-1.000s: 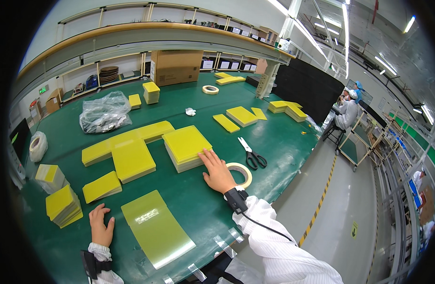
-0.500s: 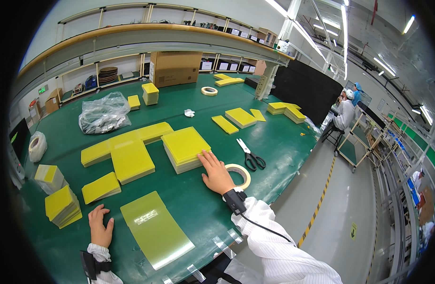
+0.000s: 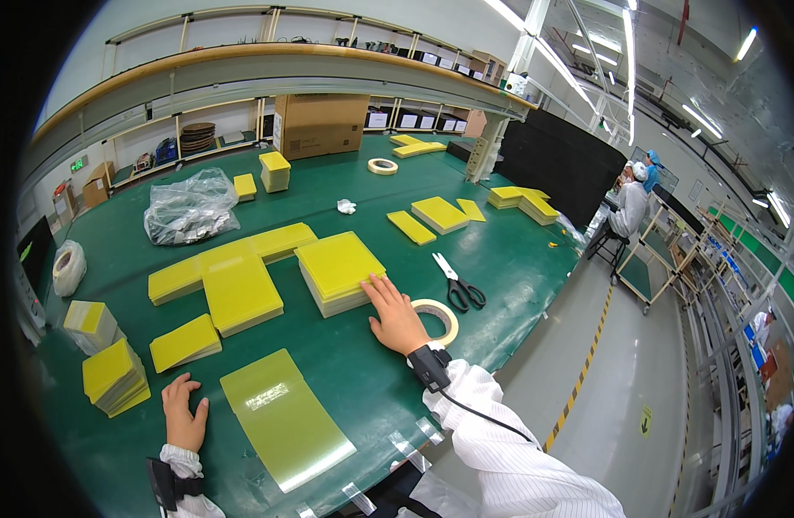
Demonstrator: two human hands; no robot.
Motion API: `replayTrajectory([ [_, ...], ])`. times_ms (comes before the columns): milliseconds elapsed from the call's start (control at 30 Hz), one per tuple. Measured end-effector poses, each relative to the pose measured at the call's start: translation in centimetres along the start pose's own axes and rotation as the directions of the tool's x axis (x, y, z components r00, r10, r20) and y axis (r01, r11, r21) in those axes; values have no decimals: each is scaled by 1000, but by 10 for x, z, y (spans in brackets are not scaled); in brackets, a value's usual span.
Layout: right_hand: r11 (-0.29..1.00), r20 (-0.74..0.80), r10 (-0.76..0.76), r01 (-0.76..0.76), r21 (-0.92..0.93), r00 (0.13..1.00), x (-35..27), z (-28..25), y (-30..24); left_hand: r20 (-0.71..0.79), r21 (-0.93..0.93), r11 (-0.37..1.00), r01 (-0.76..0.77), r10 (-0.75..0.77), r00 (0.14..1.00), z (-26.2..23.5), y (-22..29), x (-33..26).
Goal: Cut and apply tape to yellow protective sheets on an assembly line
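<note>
My right hand rests its outstretched fingertips on the right corner of a tall stack of yellow sheets. A roll of masking tape lies just right of that hand, partly covered by it. On the table, my left hand lies with fingers apart and nothing in them. To its right is one large translucent yellow-green sheet, flat and shiny. A low stack of narrow yellow sheets sits just beyond my left hand, and a taller stack stands to its left.
Black-handled scissors lie right of the tall stack. Joined yellow stacks cover the middle of the green table. A clear plastic bag and a cardboard box stand farther back. Tape strips mark the near edge.
</note>
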State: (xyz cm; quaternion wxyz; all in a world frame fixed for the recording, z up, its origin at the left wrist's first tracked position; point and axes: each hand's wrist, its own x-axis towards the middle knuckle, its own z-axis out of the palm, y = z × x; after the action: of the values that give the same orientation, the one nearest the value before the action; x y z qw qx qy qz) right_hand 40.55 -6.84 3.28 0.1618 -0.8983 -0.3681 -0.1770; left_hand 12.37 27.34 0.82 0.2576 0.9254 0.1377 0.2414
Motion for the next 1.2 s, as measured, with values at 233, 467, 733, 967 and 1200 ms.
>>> replayTrajectory([
  [233, 1000, -9, -6, 6, 14, 1000, 1, 1, 0, -2, -1, 1000, 4, -4, 1000, -1, 0, 0],
  [467, 999, -7, 0, 0, 36, 1000, -2, 1, -4, 5, 3, 1000, -4, 4, 1000, -2, -3, -2],
  [733, 1000, -23, -5, 5, 25, 1000, -7, -3, 7, -70, -27, 997, -74, 72, 995, -2, 18, 1],
  [967, 986, -114, -134, 144, 86, 984, 28, 13, -15, 18, -829, 525, -193, 370, 929, -88, 156, -26],
  [1200, 997, -33, -22, 25, 73, 999, -8, 20, 31, 87, -881, 451, -143, 452, 888, -78, 187, -59],
])
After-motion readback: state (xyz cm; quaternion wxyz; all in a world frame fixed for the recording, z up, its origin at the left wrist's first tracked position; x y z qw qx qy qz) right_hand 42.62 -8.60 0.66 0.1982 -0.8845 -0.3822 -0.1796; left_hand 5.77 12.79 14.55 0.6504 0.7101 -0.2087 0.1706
